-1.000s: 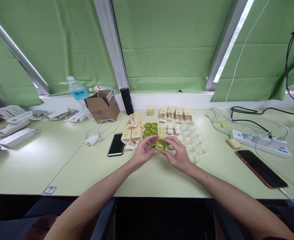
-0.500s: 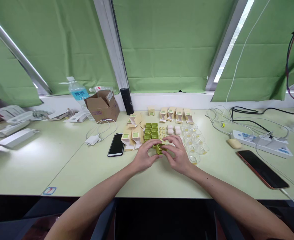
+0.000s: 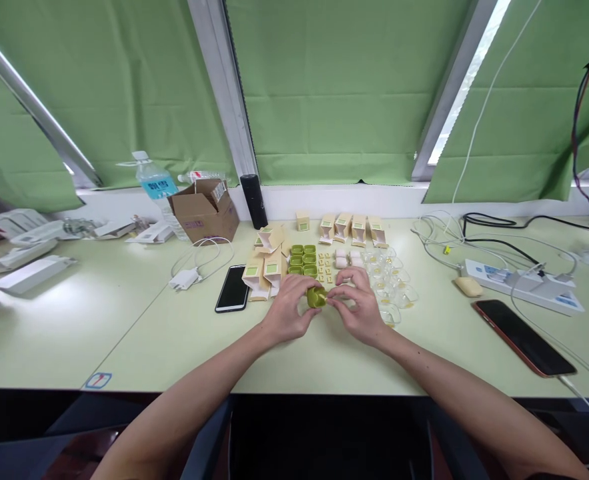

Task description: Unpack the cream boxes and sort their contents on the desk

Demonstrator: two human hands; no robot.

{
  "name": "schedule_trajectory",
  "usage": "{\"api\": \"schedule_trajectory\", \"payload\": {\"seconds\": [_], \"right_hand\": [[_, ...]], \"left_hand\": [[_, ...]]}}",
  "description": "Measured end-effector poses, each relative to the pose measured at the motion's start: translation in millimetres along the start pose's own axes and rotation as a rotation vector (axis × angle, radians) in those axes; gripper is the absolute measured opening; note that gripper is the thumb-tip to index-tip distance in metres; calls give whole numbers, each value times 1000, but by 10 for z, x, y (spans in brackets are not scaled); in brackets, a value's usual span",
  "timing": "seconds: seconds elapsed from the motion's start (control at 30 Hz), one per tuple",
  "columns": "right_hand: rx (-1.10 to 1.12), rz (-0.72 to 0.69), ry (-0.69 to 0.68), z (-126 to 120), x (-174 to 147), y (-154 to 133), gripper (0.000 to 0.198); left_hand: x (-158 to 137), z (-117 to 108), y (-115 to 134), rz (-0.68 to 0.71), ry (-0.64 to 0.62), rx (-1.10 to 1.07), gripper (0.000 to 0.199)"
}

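Observation:
A small olive-green square cup (image 3: 316, 297) is gripped at its left side between the thumb and fingers of my left hand (image 3: 290, 308). Its opening faces up and towards me. My right hand (image 3: 357, 307) pinches thumb and fingertips together at the cup's right edge; what lies between them is too small to make out. Just beyond the hands stand several more green cups (image 3: 297, 260) in two columns. Small yellow pieces (image 3: 327, 263) lie in rows beside them. White soft-looking rolls (image 3: 341, 263) and clear plastic covers (image 3: 394, 275) are farther right, partly behind my right hand.
Open cardboard cartons (image 3: 264, 270) stand left of the cups, others (image 3: 351, 229) at the back. A black phone (image 3: 231, 289), a white charger (image 3: 184, 279) and a brown box (image 3: 207, 213) are left. Right lie a power strip (image 3: 524, 285) and another phone (image 3: 524, 337).
The green cup has tilted and moved slightly left in my left hand. My right fingers have drawn back from around the cup to a pinch at its right edge.

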State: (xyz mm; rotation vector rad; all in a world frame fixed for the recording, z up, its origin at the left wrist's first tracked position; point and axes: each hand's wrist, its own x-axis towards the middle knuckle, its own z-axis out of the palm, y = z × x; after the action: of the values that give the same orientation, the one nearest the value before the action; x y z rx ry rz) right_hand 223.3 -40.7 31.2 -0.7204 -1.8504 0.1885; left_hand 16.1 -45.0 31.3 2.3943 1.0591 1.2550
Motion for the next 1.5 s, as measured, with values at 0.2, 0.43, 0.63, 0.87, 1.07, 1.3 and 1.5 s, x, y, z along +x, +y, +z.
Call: {"api": "schedule_trajectory", "payload": {"seconds": [0.2, 0.43, 0.63, 0.87, 1.07, 1.3, 1.5], "right_hand": [[-261, -44, 46, -71, 92, 221, 16], [-729, -75, -340, 64, 70, 296, 21], [-875, -99, -442, 169, 88, 301, 20], [-869, -141, -268, 75, 136, 298, 23], [-779, -187, -39, -141, 209, 182, 23], [-780, -217, -67, -143, 165, 201, 23], [-774, -239, -72, -127, 142, 185, 22]], "left_hand": [[30, -110, -169, -110, 95, 18, 40], [11, -29, -34, -155, -108, 141, 40], [9, 7, -15, -130, -205, 284, 37], [9, 1, -13, -132, -289, 310, 22], [-1, 9, 4, -84, -294, 290, 13], [-11, 33, -27, -69, -313, 273, 9], [-9, 44, -29, -94, -320, 268, 11]]}}
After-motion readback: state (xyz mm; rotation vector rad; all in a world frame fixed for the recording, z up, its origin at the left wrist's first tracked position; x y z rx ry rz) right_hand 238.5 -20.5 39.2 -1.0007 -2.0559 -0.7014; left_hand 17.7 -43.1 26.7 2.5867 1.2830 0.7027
